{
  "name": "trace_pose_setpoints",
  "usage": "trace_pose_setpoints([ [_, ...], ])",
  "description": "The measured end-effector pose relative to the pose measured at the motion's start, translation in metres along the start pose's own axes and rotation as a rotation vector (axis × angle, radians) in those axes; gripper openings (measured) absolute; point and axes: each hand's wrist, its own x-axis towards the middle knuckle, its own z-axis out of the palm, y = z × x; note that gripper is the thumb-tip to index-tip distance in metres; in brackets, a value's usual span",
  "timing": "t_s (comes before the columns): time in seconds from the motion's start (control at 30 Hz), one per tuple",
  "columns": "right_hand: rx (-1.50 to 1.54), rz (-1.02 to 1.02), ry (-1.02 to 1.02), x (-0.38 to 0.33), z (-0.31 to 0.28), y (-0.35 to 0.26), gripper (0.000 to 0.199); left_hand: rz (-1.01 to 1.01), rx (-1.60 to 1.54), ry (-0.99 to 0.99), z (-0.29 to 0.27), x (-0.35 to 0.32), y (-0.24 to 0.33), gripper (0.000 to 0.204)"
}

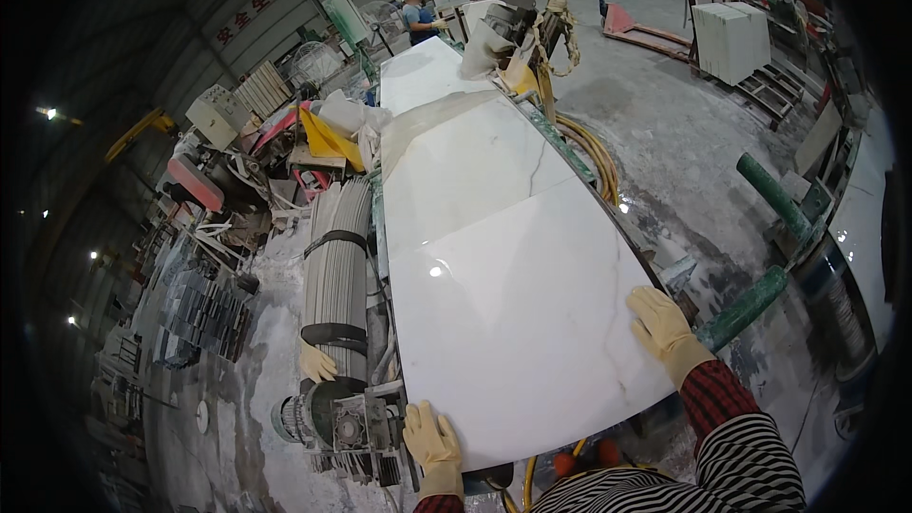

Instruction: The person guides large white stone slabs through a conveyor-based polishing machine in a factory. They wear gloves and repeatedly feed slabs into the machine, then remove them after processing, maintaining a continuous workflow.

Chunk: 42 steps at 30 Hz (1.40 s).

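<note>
A large polished white stone slab (pixel 513 342) with faint grey veins lies in front of me on a long machine bed. My left hand (pixel 433 442), in a cream rubber glove, rests at its near left corner with the fingers stretched forward. On the slab's right edge lies my right hand (pixel 669 331), gloved alike, fingers laid over the top face. A second pale slab (pixel 475 166) follows the first directly beyond it, wet and veined. Farther off sits another white slab (pixel 418 69).
Left of the bed are a bundle of strapped grey strips (pixel 335 275), a loose cream glove (pixel 316 362) and an electric motor (pixel 299 418). Green rollers (pixel 746 307) jut out at right. A grinding head (pixel 513 5) stands beyond, and a person (pixel 418 17) works at the far end.
</note>
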Motion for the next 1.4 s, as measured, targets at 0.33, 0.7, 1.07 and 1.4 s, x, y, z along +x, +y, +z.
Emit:
trace_pose_setpoints([
  [0.33, 0.017, 0.006, 0.021, -0.005, 0.000, -0.001, 0.048, 0.012, -0.004, -0.084, -0.020, 0.019, 0.013, 0.055],
  [0.7, 0.063, 0.014, -0.006, -0.005, 0.004, -0.002, 0.049, -0.023, -0.073, 0.133, 0.018, 0.034, 0.001, 0.051],
  [1.07, 0.078, -0.029, 0.015, -0.021, 0.022, 0.012, 0.048, -0.054, -0.117, 0.151, -0.003, 0.036, 0.006, 0.049],
  [1.4, 0.014, -0.102, 0.008, -0.025, 0.023, 0.022, 0.044, -0.107, -0.138, 0.126, -0.002, 0.034, 0.010, 0.047],
])
